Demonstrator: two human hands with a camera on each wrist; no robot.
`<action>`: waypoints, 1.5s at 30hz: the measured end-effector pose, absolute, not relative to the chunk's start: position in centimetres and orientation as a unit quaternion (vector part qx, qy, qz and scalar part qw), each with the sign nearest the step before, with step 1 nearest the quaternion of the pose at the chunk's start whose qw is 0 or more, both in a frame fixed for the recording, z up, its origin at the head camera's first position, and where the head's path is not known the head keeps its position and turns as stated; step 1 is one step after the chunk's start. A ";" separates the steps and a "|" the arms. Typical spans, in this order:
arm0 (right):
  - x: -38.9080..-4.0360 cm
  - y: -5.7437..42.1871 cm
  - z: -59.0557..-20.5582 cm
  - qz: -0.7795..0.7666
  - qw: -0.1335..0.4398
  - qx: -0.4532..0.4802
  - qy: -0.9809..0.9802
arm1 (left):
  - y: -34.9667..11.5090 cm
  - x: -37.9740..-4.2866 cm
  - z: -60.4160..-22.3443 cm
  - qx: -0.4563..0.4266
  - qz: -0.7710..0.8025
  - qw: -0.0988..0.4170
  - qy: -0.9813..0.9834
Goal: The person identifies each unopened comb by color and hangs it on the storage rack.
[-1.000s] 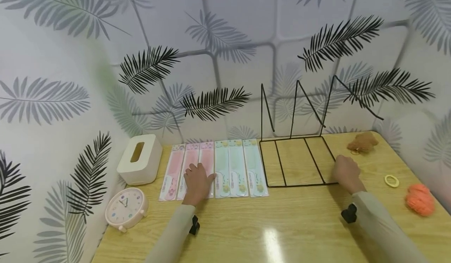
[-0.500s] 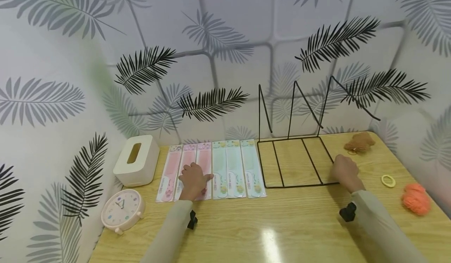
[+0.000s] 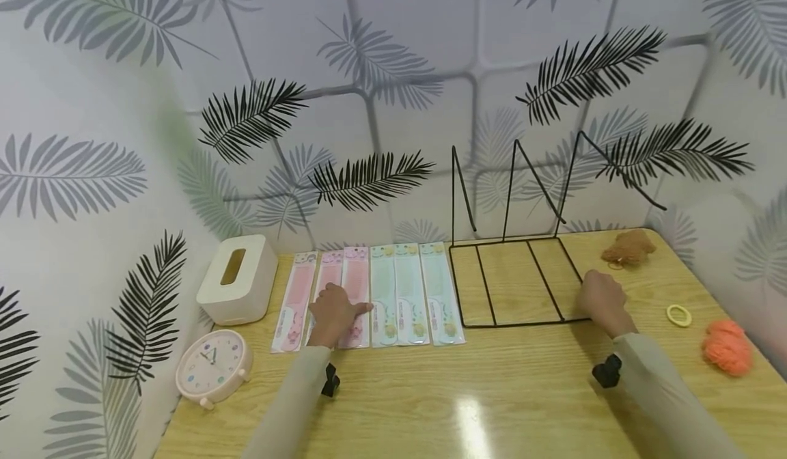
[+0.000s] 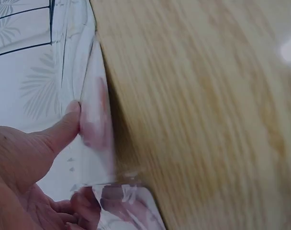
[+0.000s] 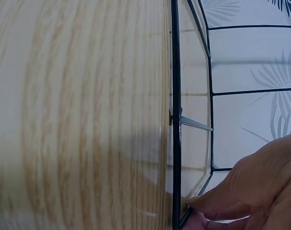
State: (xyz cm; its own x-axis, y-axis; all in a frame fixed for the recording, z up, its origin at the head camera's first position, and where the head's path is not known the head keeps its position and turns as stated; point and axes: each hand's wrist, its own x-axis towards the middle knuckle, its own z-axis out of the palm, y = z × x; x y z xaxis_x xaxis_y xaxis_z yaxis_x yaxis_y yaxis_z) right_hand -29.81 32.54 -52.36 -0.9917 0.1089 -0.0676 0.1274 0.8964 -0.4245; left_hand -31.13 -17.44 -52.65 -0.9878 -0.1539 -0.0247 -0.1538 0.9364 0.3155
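Observation:
Three pink packaged combs (image 3: pixel 356 278) and three green packaged combs (image 3: pixel 408 295) lie side by side in a row along the back of the table. My left hand (image 3: pixel 333 314) rests over the middle pink one with its fingers spread. Its thumb (image 4: pixel 65 127) points right and touches the third pink package; the lower part of the middle package is hidden. At the front right corner of a black wire rack (image 3: pixel 516 324), my right hand (image 3: pixel 604 302) grips the wire. Thumb and fingers pinch that corner in the right wrist view.
A white tissue box (image 3: pixel 252 291) and a round pink alarm clock (image 3: pixel 214 367) stand left of the combs. At the right lie a brown fluffy hair tie (image 3: pixel 630 248), a yellow ring (image 3: pixel 679 315) and an orange fluffy ball (image 3: pixel 727 347). A patterned wall borders the table (image 3: pixel 393 397).
My left hand has slid a little left across the pink packages, its thumb now stretched out to the right. The right hand keeps hold of the rack's corner.

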 end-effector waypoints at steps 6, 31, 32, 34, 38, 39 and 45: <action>-29.7 32.5 -52.3 -0.219 0.018 0.060 0.974 | -17.9 -31.1 -52.0 0.052 -0.221 0.030 -0.973; -30.5 34.4 -51.4 -0.214 0.047 0.058 0.974 | -16.1 -29.3 -43.1 -0.005 -0.625 0.005 -0.780; -30.5 34.6 -51.4 -0.218 0.043 0.056 0.973 | -15.9 -29.2 -43.0 -0.011 -0.626 0.006 -0.780; -30.5 34.8 -51.4 -0.226 0.039 0.052 0.972 | -15.4 -28.9 -42.7 -0.021 -0.632 0.010 -0.774; -30.4 35.2 -51.4 -0.243 0.026 0.039 0.969 | -14.6 -28.5 -42.2 -0.046 -0.649 0.016 -0.759; -30.4 35.3 -51.4 -0.246 0.023 0.035 0.968 | -14.5 -28.4 -42.1 -0.053 -0.655 0.020 -0.754; -30.3 35.1 -51.3 -0.254 0.017 0.029 0.967 | -13.6 -27.0 -41.1 -0.134 -0.665 0.025 -0.734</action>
State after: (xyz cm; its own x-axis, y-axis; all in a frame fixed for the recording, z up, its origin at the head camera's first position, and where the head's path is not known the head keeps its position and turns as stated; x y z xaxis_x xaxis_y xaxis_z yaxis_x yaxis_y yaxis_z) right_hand -30.30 35.08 -51.30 -0.9977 0.0477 -0.0478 0.0651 0.8695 -0.4897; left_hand -27.03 -13.59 -41.07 -0.9626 0.1640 0.2158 0.2310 0.0798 0.9697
